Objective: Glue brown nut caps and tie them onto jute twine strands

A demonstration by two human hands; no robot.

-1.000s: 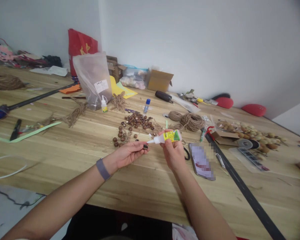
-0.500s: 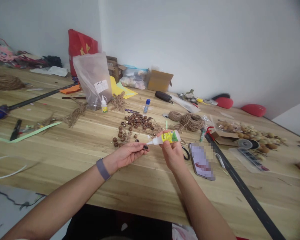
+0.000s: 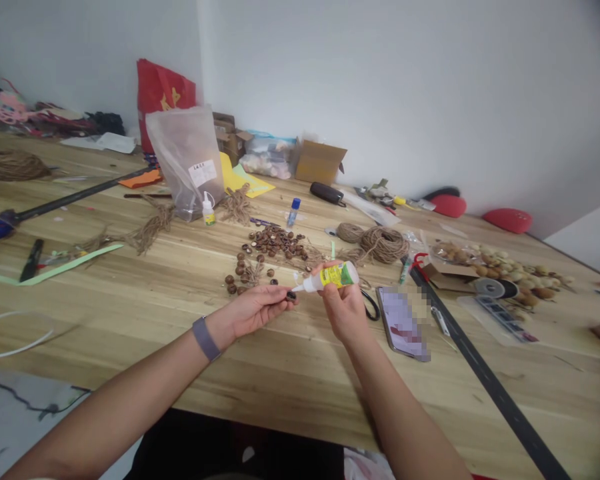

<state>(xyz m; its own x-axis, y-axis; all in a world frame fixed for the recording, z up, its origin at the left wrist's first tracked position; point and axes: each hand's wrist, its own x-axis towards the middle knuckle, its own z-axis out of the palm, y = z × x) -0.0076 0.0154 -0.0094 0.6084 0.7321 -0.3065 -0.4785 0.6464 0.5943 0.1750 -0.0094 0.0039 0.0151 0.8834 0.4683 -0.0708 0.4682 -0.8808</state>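
My left hand [image 3: 259,309] pinches a small dark nut shell half [image 3: 291,296] between thumb and fingers. In my right hand [image 3: 343,308] is a white glue bottle [image 3: 336,275] with a yellow and green label, tilted so that its nozzle points down to the left. The nozzle tip is at the shell; whether it touches cannot be made out. Just beyond my hands lies a pile of brown nut shells [image 3: 275,241], with several more scattered nearer my left hand. Some frayed twine [image 3: 253,271] lies among them.
A phone [image 3: 403,325] and a black scissor handle [image 3: 371,306] lie right of my right hand. Farther back are a twine coil [image 3: 384,244], a glue stick [image 3: 293,212], a second small glue bottle [image 3: 209,209] and a translucent bag [image 3: 183,160]. A black strip [image 3: 485,367] crosses the table at right.
The glue bottle has shifted slightly left and down, bringing its nozzle closer over the shell. My left hand has hardly moved.
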